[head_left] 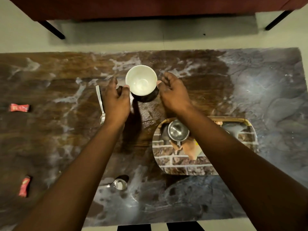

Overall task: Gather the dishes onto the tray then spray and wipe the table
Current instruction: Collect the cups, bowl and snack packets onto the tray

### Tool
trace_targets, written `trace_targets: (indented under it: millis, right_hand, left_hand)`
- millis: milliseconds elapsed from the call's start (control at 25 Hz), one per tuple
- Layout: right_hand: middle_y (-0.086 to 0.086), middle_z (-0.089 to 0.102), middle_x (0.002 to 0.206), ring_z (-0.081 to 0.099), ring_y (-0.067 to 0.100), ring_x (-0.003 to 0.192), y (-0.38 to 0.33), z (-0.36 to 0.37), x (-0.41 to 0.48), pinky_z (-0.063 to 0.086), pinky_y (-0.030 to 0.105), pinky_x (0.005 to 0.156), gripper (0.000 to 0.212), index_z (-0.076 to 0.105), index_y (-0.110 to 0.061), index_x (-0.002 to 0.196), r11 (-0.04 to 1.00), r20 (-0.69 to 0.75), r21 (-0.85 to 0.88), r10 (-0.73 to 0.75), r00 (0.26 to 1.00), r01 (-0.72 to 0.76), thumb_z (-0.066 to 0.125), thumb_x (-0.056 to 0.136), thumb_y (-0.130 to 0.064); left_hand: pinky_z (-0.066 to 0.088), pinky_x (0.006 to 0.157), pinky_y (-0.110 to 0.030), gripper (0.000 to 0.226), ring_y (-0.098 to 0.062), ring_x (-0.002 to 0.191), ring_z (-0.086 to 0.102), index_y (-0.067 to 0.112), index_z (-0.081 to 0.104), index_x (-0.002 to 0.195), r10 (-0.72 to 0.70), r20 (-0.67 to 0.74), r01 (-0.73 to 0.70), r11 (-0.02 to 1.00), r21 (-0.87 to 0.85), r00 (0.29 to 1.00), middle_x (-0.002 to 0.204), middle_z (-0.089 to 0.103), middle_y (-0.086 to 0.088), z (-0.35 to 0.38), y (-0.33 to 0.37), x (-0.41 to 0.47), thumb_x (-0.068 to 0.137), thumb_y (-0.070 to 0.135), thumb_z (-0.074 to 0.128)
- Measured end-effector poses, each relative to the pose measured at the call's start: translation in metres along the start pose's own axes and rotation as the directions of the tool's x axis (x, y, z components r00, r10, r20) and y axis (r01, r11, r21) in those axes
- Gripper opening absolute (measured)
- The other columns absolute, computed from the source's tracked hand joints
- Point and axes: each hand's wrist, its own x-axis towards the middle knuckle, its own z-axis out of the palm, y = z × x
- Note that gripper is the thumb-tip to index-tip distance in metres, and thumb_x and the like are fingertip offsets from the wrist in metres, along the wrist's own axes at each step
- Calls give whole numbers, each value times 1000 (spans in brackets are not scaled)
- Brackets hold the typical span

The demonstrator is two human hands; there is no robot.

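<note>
A white bowl (141, 80) stands upright at the middle of the dark marbled table (250, 80). My left hand (115, 100) is at its left side and my right hand (173, 92) at its right, thumbs touching the rim, fingers apart. A brick-patterned tray (180, 162) lies at the right, partly under my right forearm, with a steel cup (178, 131) on it. One steel spoon (100, 104) lies left of my left hand. A second spoon (119, 183) lies near the front edge.
Two red candy wrappers lie at the far left, one wrapper (19, 107) further back and one wrapper (24, 186) nearer the front. Behind the table stands a dark red sofa (150, 7) with black legs on a pale floor.
</note>
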Motion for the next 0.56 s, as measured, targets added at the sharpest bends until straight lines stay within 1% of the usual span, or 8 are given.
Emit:
trace_targets:
  millis: [40,80,120,200,240,360,440,560]
  right_hand:
    - [12,57,156,56,21,141,-1,7,5,44,19,106,52,43,-7,159,1000,22,-12,1,1000,-1,55,110,-16]
    - [14,63,150,61,24,136,0,12,9,49,29,109,46,49,-7,155,1000,37,-31,1,999,0,54,110,-15]
    - [16,69,140,65,27,129,-1,16,11,54,40,109,41,56,-5,149,999,48,-48,12,999,-9,54,110,-15]
    - [16,74,128,70,31,119,-4,19,8,58,53,103,36,61,-3,143,999,54,-12,54,997,-53,53,110,-13]
    - [13,75,124,72,30,115,-7,17,3,59,55,100,35,62,-4,142,998,48,32,60,997,-62,53,110,-12]
    - [-7,76,106,74,17,105,-20,-2,-26,62,51,97,31,66,-9,138,992,-5,124,28,1000,-27,54,110,-12]
    - [-6,77,107,74,16,109,-25,-19,-55,63,47,97,30,67,-9,137,987,-46,162,9,999,-1,58,109,-15]
    - [-3,80,96,78,13,96,-22,-46,-111,67,39,85,23,71,-11,126,973,-100,230,10,995,13,67,105,-19]
  left_hand:
    - [51,113,-27,43,-11,129,63,11,55,154,-54,61,55,998,-21,997,150,64,-7,3,5,8,111,15,56]
    - [54,111,-37,33,-19,126,67,12,63,144,-110,120,119,991,-66,987,137,71,-8,5,9,13,112,14,54]
    - [59,101,-39,29,-21,116,70,12,66,137,-152,157,170,980,-104,976,122,75,-5,7,12,14,112,11,52]
    - [61,80,-28,30,-15,98,71,10,68,137,-173,154,193,974,-122,973,105,74,1,4,18,11,113,9,50]
    - [61,78,-27,31,-14,97,72,10,68,139,-161,128,177,977,-123,979,105,74,2,1,21,7,113,9,50]
    - [65,95,-40,29,-23,117,74,13,70,137,-87,93,101,982,-158,992,122,76,-6,-9,30,-17,113,11,53]
    - [65,98,-46,26,-27,121,75,20,72,130,-27,98,45,983,-177,995,123,77,-7,-15,38,-48,113,12,55]
    - [68,91,-42,22,-27,115,79,22,75,123,36,109,-8,969,-246,993,118,82,-3,-23,47,-104,111,11,59]
